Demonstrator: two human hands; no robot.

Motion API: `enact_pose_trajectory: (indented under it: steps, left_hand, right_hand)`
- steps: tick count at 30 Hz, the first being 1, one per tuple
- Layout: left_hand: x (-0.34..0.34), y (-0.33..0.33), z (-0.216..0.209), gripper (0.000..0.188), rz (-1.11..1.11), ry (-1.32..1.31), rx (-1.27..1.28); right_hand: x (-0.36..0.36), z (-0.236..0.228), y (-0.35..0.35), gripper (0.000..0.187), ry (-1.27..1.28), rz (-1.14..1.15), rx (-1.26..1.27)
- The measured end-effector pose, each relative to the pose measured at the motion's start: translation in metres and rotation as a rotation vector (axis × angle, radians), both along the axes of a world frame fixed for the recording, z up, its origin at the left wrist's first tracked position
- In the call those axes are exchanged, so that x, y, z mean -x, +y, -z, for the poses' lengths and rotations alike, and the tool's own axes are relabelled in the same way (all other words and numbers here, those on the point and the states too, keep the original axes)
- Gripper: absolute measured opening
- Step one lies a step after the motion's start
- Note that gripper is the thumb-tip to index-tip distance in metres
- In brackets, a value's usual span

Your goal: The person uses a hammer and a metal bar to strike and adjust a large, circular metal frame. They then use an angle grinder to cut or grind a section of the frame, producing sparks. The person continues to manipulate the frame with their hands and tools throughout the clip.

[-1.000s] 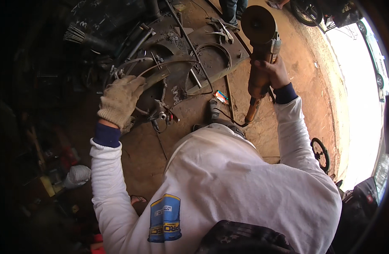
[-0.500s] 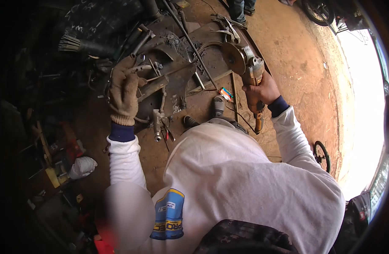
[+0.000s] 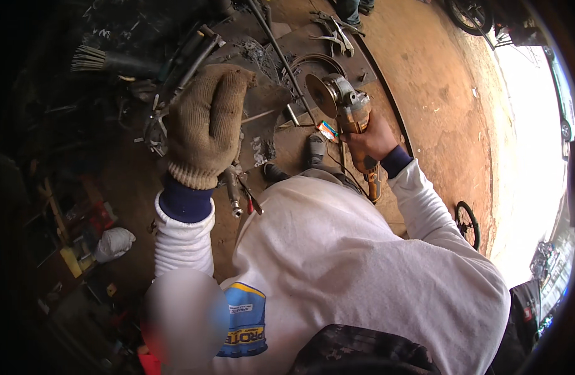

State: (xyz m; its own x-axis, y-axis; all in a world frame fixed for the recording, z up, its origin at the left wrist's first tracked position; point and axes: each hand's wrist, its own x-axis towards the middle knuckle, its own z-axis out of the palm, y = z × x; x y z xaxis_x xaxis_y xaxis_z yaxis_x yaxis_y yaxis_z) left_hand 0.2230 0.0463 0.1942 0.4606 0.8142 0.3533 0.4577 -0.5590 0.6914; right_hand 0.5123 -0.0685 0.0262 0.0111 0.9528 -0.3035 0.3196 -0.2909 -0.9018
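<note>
My right hand [image 3: 376, 139], bare, is wrapped around the body of an angle grinder [image 3: 355, 114]. The grinder's round disc [image 3: 323, 95] points up and to the left, above the edge of a cluttered metal bench [image 3: 294, 31], and touches nothing that I can see. On the left, my left hand [image 3: 203, 122] wears a brown knitted glove and is raised over the bench with its fingers curled. Whatever those fingers hold, if anything, is hidden behind the glove. A thin rod [image 3: 257, 115] shows just right of the glove.
Locking pliers [image 3: 342, 40] and a wire coil [image 3: 319, 61] lie on the bench, crossed by a long bar [image 3: 278, 47]. A bundle of rods [image 3: 89, 59] is at far left. Below the glove hangs a red-handled tool [image 3: 254, 203]. Another person's legs [image 3: 349, 11] stand beyond.
My left hand has come up closer and larger in view, covering metal pieces seen before. The grinder in my right hand has shifted slightly left, and its disc has turned.
</note>
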Motion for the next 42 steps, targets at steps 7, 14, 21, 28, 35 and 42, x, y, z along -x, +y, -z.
enact_pose_trajectory:
  steps: [7,14,21,28,35,42]
  left_hand:
    - [0.001,0.004,0.007,0.010,-0.020,0.070,-0.229]
    - [-0.002,0.005,0.010,0.009,-0.038,0.050,-0.221]
    - [-0.009,0.005,0.009,0.008,-0.006,0.081,-0.313]
    - [-0.009,0.005,0.012,0.010,0.007,0.112,-0.437]
    - [-0.010,0.003,0.010,0.011,0.008,0.089,-0.347]
    - [-0.010,0.004,0.008,0.011,0.012,0.102,-0.310]
  right_hand:
    - [0.010,-0.006,-0.004,0.050,0.018,0.052,-0.033]
    - [0.005,0.008,-0.007,0.054,0.022,0.024,0.000]
    - [0.011,0.014,-0.005,0.063,-0.065,0.000,0.012]
    - [0.018,0.007,-0.004,0.067,-0.086,0.008,0.062]
    - [0.019,0.016,-0.004,0.070,-0.105,0.005,0.056]
    - [0.020,0.021,-0.003,0.074,-0.096,0.010,0.044]
